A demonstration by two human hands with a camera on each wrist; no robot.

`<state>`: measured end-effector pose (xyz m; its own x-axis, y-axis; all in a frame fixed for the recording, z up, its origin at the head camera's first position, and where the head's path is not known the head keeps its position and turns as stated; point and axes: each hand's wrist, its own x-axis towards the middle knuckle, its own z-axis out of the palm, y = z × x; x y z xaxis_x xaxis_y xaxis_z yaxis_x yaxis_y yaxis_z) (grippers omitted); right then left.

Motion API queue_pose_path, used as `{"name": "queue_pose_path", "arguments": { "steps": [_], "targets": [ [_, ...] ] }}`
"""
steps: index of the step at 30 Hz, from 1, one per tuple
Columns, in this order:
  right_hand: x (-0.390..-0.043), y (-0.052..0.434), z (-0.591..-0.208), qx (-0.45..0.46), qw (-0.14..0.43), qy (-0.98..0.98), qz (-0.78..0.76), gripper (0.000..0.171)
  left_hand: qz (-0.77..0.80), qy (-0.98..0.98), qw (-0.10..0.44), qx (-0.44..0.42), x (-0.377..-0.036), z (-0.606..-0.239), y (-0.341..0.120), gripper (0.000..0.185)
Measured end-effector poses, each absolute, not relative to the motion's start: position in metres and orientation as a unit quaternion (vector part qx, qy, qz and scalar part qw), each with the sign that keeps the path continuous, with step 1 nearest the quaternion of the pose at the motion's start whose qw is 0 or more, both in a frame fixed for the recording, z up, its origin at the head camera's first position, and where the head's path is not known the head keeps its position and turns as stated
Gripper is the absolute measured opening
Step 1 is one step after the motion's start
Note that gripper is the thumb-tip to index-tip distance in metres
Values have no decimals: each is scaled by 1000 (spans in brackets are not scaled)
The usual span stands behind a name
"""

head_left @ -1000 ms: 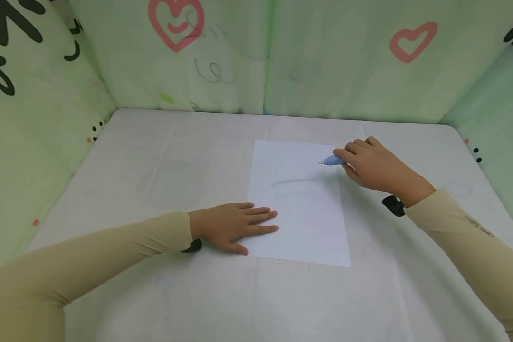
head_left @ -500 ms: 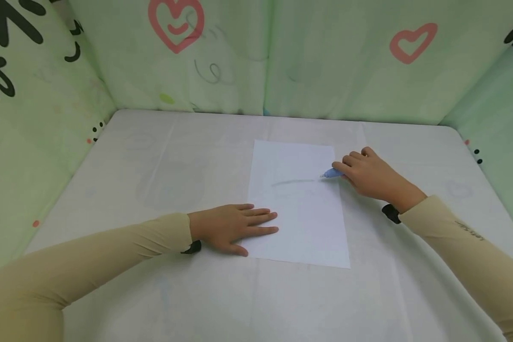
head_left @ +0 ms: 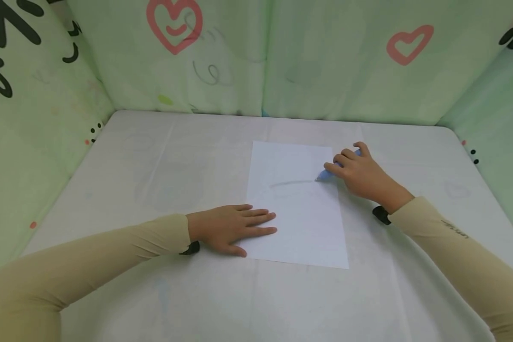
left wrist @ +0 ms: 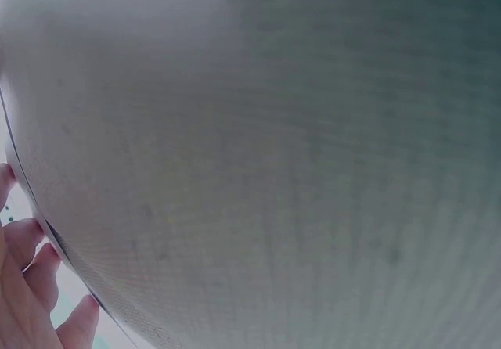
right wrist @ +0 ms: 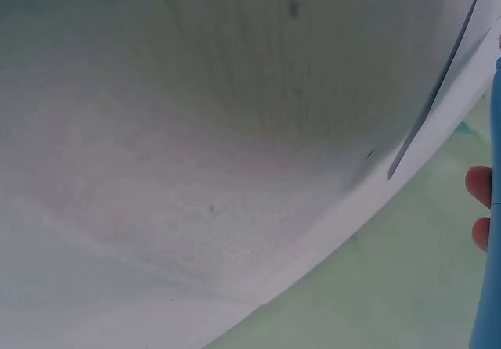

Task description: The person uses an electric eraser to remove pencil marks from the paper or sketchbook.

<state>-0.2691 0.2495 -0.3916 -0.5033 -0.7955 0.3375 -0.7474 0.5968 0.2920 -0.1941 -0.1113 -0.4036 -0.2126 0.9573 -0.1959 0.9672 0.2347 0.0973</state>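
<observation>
A blue pen (head_left: pixel 325 175) is gripped in the curled fingers (head_left: pixel 341 158) of the right hand (head_left: pixel 361 176), its tip set on a white sheet of paper (head_left: pixel 297 223) at the right-hand end of a faint grey line (head_left: pixel 291 182). The sheet lies in portrait position at the middle of the desk (head_left: pixel 154 161), which is covered in a pale cloth. The sheet is pinned at its lower left edge by the left hand (head_left: pixel 231 229), laid flat with its fingers (head_left: pixel 261 223) straight and close together.

For a clean stroke, light and even pressure would best be kept on the tip, and the flat hand held firm so that the sheet is not dragged along with the pen. The wrist is probably best rested on the desk beside the sheet's right edge.

The pen is seen as a short, light blue barrel, mostly hidden under the knuckles, with its point narrowing towards the paper. In the right wrist view only a strip of the barrel (right wrist: pixel 488 232) and two fingertips are shown. The desk is walled on three sides by green padding (head_left: pixel 308 57) printed with red hearts.
</observation>
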Motion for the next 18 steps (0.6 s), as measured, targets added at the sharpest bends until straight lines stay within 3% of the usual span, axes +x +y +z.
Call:
{"name": "queue_pose_path", "arguments": {
  "steps": [18],
  "targets": [
    [-267,246,-392,439,211,-872,-57,28,-29,781,111,614,-194,-403,-111,71]
  ]
}}
